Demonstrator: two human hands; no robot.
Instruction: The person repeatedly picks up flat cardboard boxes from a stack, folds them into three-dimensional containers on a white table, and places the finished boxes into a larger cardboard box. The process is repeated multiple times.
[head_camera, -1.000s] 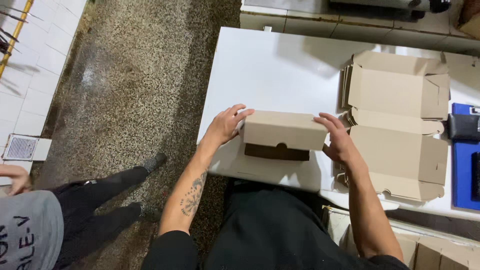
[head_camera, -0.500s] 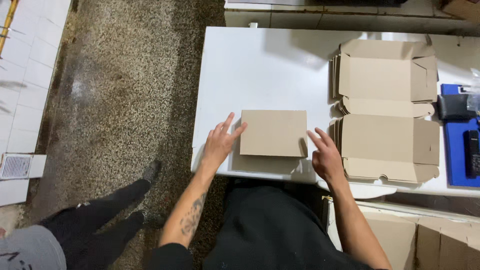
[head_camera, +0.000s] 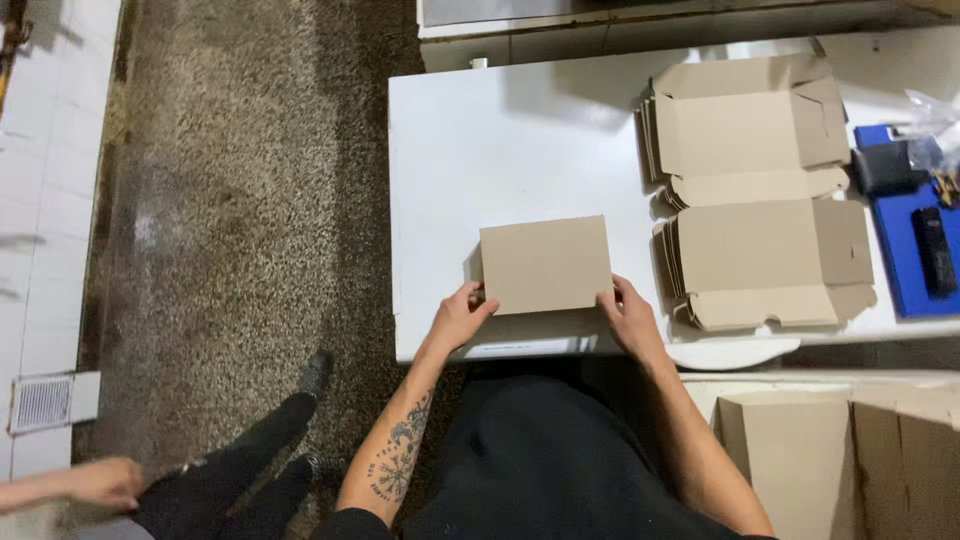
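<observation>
A small closed brown cardboard box (head_camera: 545, 263) lies flat on the white table (head_camera: 480, 160), near its front edge. My left hand (head_camera: 462, 315) grips the box's near left corner, fingers curled against its side. My right hand (head_camera: 630, 315) holds the near right corner in the same way. Both forearms reach up from the bottom of the view; the left one bears a tattoo.
A stack of unfolded flat cardboard box blanks (head_camera: 760, 190) lies to the right of the box. Further right sit a blue mat (head_camera: 915, 230) with dark objects on it. Brown cartons (head_camera: 840, 460) stand below the table at right. Another person's hand (head_camera: 100, 482) and dark-clad legs (head_camera: 250, 470) are at lower left.
The box went from tilted up in both hands to lying flat on the table. My hands slid from its top and sides to its near corners.
</observation>
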